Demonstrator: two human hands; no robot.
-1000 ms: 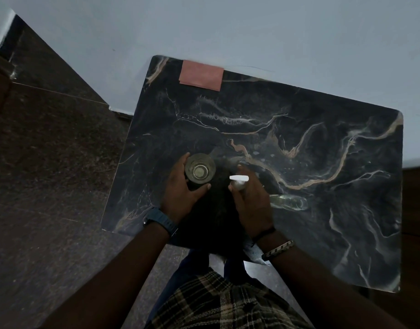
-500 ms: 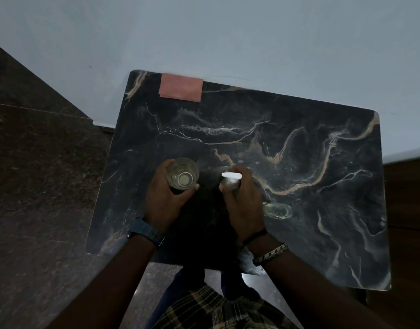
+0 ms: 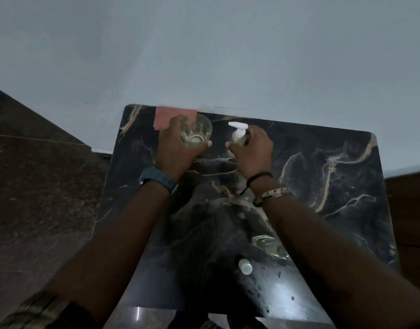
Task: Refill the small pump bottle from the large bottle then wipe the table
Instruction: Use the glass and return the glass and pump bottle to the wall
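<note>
At the far left of the dark marbled tabletop point(image 3: 346, 176), a pink cloth point(image 3: 165, 118) lies against the wall, partly covered by the left hand point(image 3: 174, 148). That hand, a blue watch point(image 3: 156, 179) on its wrist, is wrapped around a clear large bottle point(image 3: 196, 134) with pale liquid in it. Just to its right, apart from it, the right hand point(image 3: 252, 151) is closed around the small pump bottle point(image 3: 239, 136), whose white pump head points left. Near the front edge, beside the right forearm, lie a small white cap point(image 3: 245, 266) and a clear glass object point(image 3: 267, 244) that is too blurred to identify.
</note>
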